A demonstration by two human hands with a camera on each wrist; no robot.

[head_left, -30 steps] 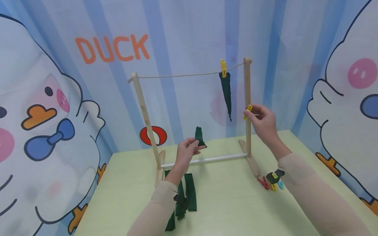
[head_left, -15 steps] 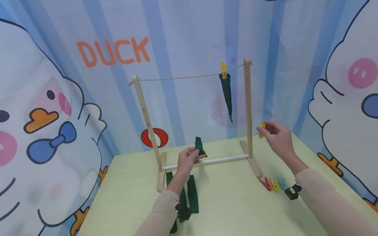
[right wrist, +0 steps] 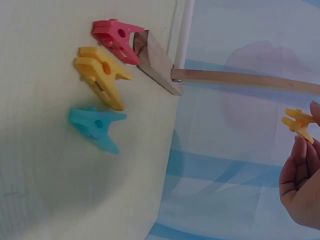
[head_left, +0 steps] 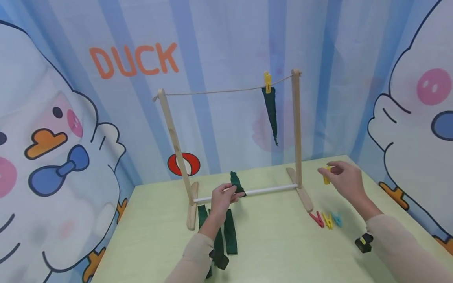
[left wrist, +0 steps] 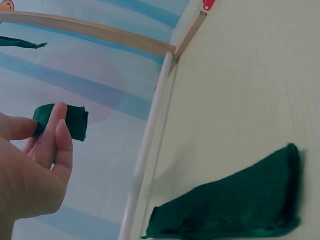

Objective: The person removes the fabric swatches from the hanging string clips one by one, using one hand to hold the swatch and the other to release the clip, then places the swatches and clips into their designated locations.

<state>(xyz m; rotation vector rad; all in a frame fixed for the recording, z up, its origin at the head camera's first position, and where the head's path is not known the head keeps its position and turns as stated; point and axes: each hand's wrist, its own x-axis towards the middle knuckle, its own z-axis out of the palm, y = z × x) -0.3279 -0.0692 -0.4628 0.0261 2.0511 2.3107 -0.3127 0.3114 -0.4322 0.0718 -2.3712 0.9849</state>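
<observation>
My left hand (head_left: 222,202) pinches a small dark green strip of cloth (head_left: 236,181) in front of the rack's white bottom bar. In the left wrist view this cloth (left wrist: 76,121) bends over the fingers. Out to the right of the rack, my right hand (head_left: 347,182) holds a yellow clothespin (head_left: 326,175) between thumb and fingers, above the table. The right wrist view shows the same clothespin (right wrist: 299,121) at the fingertips. A green cloth (head_left: 270,112) hangs from the rope (head_left: 212,92), clipped by another yellow clothespin (head_left: 267,82) near the right post.
The wooden drying rack (head_left: 296,129) stands toward the table's back. Several green strips (head_left: 231,234) lie under and beside the left forearm. A red clothespin (head_left: 317,219), a yellow clothespin (right wrist: 101,77) and a blue clothespin (right wrist: 97,127) lie near the rack's right foot. A printed curtain (head_left: 226,43) rises behind.
My right hand has moved right and down, away from the right post, still holding the yellow clothespin. My left hand has sunk a little with the cloth strip.
</observation>
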